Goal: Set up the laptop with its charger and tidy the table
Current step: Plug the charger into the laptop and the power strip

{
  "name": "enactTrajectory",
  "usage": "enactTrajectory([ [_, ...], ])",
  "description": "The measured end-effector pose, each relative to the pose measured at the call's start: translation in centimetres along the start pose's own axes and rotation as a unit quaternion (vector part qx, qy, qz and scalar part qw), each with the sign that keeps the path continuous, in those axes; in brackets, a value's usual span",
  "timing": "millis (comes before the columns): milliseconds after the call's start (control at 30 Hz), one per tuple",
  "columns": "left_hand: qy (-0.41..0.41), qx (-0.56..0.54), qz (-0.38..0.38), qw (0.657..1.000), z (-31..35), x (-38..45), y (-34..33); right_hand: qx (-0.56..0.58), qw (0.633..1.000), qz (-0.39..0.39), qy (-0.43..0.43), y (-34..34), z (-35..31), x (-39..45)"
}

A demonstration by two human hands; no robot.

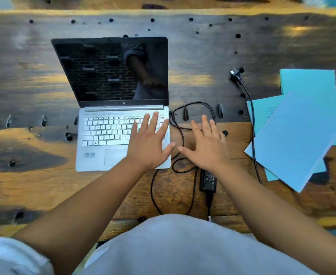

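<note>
My left hand (149, 143) hovers flat over the right side of the keyboard, fingers straight and spread, holding nothing; my right hand (206, 147) is likewise spread and empty, above the loops of cable just right of the laptop (111, 124). The laptop sits open on the bench (24, 185), silver deck toward me, dark screen tilted back and switched off, showing only reflections. I judge it rigid but hinge-sensitive: I should move it by the base edges, never by the lid. The charger brick (208, 180) lies near the front edge of the bench, just right of the laptop's front corner, a black block with a label on top; it should be dense for its size, hard-shelled and easy to grip across its short sides. The cable (193, 114) is thin, black and limp, coiled in loose overlapping loops between the laptop and the brick; it reaches the laptop's right edge, though I cannot tell whether it is seated in a port. It will likely snag on itself, so I should lift it near the ends, not mid-loop. The mains lead runs up to the wall plug (235, 75), lying loose on the bench with its prongs exposed; I should take it by the moulded body. Light blue booklets (302, 135) lie fanned untidily at right, one overlapping the lead; they should be light, flexible and slippery, best squared by their edges.
</note>
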State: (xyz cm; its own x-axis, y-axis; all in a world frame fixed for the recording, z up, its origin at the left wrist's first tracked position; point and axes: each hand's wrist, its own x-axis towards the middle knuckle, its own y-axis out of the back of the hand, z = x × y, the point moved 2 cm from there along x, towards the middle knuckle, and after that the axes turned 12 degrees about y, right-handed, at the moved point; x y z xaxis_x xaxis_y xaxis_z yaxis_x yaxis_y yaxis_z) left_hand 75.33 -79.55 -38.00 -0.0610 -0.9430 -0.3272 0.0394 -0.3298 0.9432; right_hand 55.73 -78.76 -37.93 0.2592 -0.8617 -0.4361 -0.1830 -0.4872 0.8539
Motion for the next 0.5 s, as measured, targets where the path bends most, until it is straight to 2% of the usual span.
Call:
enactTrajectory([
  [300,-0.017,0.008,0.023,1.0,-0.9,-7.2,2.6,-0.008,0.999,0.036,0.014,0.4,-2.0,-6.9],
  [500,-0.015,-0.018,0.02,1.0,-1.2,-9.7,3.5,-0.011,0.999,0.051,-0.015,-0.2,-2.5,-10.4],
])
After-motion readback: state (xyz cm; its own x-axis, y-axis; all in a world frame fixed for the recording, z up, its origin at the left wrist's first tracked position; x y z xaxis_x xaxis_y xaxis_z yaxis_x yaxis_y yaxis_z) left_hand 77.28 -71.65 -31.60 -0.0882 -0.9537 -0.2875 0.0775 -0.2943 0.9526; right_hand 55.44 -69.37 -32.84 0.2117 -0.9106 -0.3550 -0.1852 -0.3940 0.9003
